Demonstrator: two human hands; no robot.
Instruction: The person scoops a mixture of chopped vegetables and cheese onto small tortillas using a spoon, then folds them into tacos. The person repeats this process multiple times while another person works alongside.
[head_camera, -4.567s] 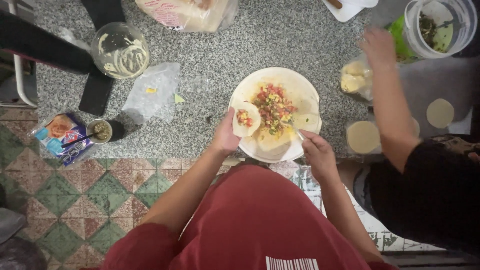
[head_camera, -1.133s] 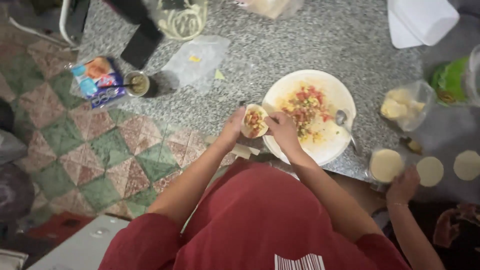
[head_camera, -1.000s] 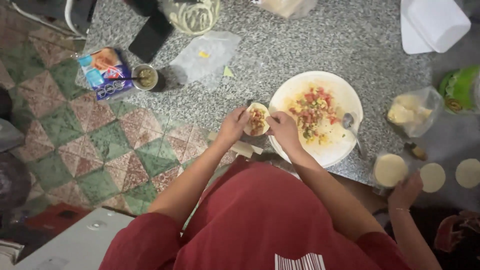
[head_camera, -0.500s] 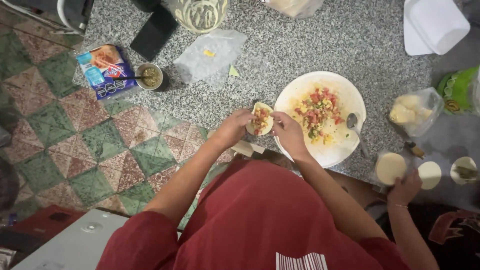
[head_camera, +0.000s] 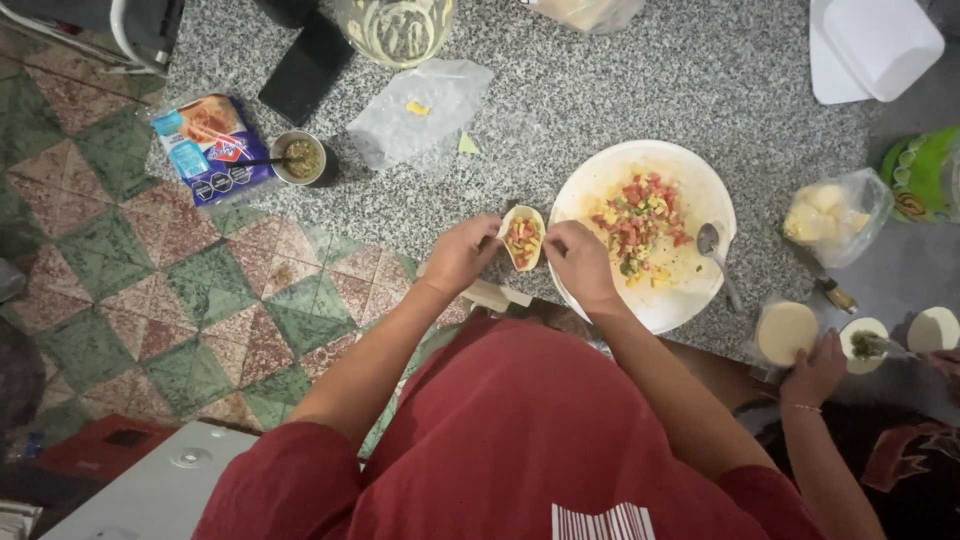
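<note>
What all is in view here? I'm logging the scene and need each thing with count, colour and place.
filled dough round: one, pale with red and yellow filling, folded between both hands
white plate: one, right of the hands, chopped filling on it
spoon: one, metal, on the plate's right edge
small cup: one, greenish sauce, near the counter's left edge
snack packet: one, blue, at the counter's left edge
clear plastic sheet: one, above the hands
bag of dough pieces: one, clear, right of the plate
dough discs: three, pale, lower right, by another person's hand
left hand: grip closed on the round
right hand: grip closed on the round
</note>
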